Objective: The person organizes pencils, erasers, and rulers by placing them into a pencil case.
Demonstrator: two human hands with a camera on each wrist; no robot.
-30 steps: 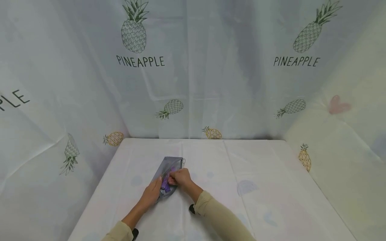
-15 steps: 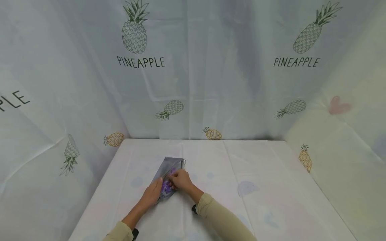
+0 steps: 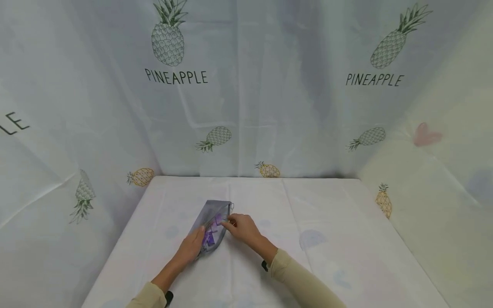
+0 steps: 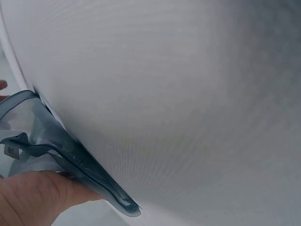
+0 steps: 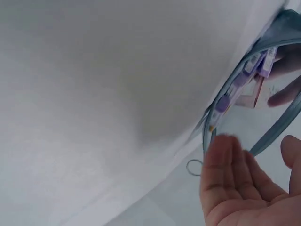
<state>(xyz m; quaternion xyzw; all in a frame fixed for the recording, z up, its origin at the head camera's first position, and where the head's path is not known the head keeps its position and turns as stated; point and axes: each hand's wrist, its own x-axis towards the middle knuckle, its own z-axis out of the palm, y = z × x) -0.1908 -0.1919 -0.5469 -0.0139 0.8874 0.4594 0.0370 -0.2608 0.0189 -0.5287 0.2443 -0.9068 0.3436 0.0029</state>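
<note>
A grey mesh zip pouch point(image 3: 209, 209) lies on the white-covered table, its mouth spread apart. Small purple-and-white items point(image 3: 209, 238) sit inside; the right wrist view shows them as narrow pieces with printed labels point(image 5: 268, 62), their kind unclear. My left hand point(image 3: 191, 246) grips the pouch's left side, the thumb along the mesh in the left wrist view; some of its fingers show beyond the opening in the right wrist view. At the pouch's right rim is my right hand point(image 3: 244, 229), fingers nearly straight and thumb apart, with nothing seen between them.
A metal ring point(image 5: 194, 167) hangs at the pouch's far right corner. Pineapple-printed curtains point(image 3: 277, 107) enclose the table point(image 3: 319, 205) at the back and on both sides. Each wrist carries a small black device point(image 3: 264, 265).
My right hand has drawn back from over the pouch to its right rim, its fingers loosened, uncovering more of the purple items. The left hand keeps its grip. The head view has shifted slightly.
</note>
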